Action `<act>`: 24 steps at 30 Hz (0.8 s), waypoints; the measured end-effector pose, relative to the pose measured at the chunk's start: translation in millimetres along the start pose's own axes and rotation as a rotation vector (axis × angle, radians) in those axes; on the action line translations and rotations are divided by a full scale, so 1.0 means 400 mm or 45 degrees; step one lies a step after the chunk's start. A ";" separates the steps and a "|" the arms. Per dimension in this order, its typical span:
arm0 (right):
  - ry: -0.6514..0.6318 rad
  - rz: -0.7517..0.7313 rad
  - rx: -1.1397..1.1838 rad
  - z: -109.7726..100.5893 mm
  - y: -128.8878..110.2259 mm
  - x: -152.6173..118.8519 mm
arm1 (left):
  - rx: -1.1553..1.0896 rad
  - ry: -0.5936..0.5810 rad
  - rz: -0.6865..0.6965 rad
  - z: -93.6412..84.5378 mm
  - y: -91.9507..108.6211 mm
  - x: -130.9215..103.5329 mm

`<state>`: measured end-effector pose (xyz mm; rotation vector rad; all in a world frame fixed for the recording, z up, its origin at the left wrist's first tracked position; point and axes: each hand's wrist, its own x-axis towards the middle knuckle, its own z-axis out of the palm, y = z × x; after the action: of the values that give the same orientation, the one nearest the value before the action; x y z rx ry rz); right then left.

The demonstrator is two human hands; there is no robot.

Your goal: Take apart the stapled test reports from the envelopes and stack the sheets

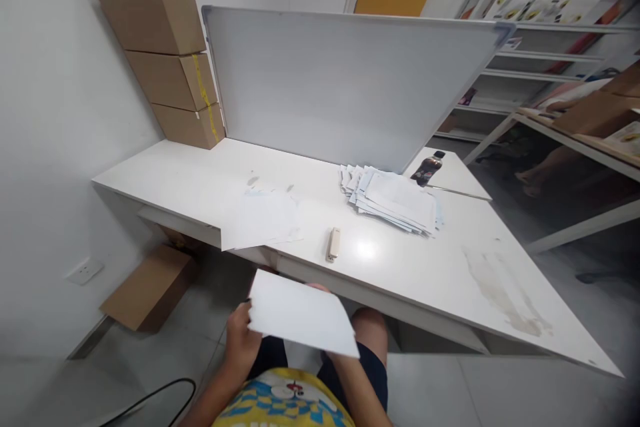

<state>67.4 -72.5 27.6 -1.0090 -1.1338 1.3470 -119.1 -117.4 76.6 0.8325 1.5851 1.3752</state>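
Note:
Above my lap, just off the desk's front edge, a white sheet or thin stack of paper (303, 313) is held up. My left hand (240, 333) grips its left edge. Only my right forearm shows; the hand is hidden beneath the paper's right part. Other white sheets (267, 217) lie on the desk, one corner hanging over the front edge. A small cream stapler (333, 243) rests near the edge, right of those sheets. Behind it to the right sits a fanned pile of papers (400, 197).
The white desk (200, 180) carries a whiteboard (340, 80), stacked cardboard boxes (180, 67) at the back left and a dark bottle (428, 169) behind the pile. Another box (150, 287) is on the floor at left. A person's legs show under the table at right.

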 end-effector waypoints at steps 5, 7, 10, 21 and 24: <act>0.083 0.285 -0.087 -0.064 -0.077 -0.036 | 0.064 -0.245 0.134 0.022 -0.006 -0.001; 0.035 0.265 -0.187 -0.095 -0.108 -0.032 | -0.094 -0.335 0.098 0.036 0.001 0.007; 0.065 0.204 -0.399 -0.140 -0.142 -0.013 | -0.182 -0.396 -0.018 0.071 0.005 0.026; 0.136 0.322 -0.157 -0.271 -0.163 -0.021 | -0.513 -0.138 -0.395 0.183 -0.109 0.044; 0.179 0.279 0.017 -0.257 -0.124 -0.052 | -0.559 -0.167 -0.455 0.194 -0.118 0.034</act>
<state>179.3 -84.5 55.9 -1.2263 -0.9286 1.4290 -51.8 -81.3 25.4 0.3466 1.1954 1.3061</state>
